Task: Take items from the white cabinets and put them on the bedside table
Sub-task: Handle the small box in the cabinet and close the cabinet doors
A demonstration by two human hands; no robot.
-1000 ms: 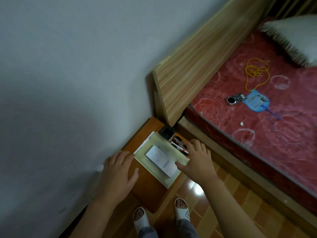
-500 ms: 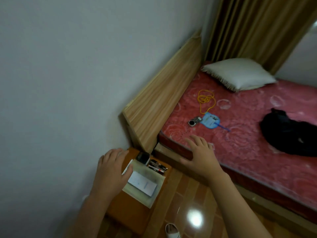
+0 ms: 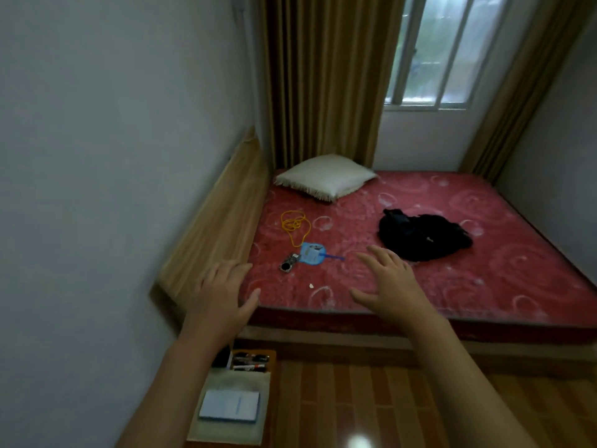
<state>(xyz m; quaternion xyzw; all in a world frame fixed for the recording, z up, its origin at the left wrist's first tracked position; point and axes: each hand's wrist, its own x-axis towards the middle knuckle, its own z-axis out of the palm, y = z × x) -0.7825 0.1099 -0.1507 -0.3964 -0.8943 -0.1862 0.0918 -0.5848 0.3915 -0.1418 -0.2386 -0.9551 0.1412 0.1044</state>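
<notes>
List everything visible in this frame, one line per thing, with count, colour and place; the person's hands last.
bedside table: 1, orange-brown wood, bottom left beside the bed
cream pad: 1, off-white, on the bedside table
white booklet: 1, white, on the cream pad
markers: several, dark, far end of the bedside table
mattress: 1, red patterned
pillow: 1, white, head of the bed
yellow cord: 1, on the mattress
blue fan: 1, beside the cord
small device: 1, dark, left of the fan
black garment: 1, mid-mattress
headboard: 1, light wood
curtains: tan, flanking the window
left hand: open, empty
right hand: open, empty
</notes>
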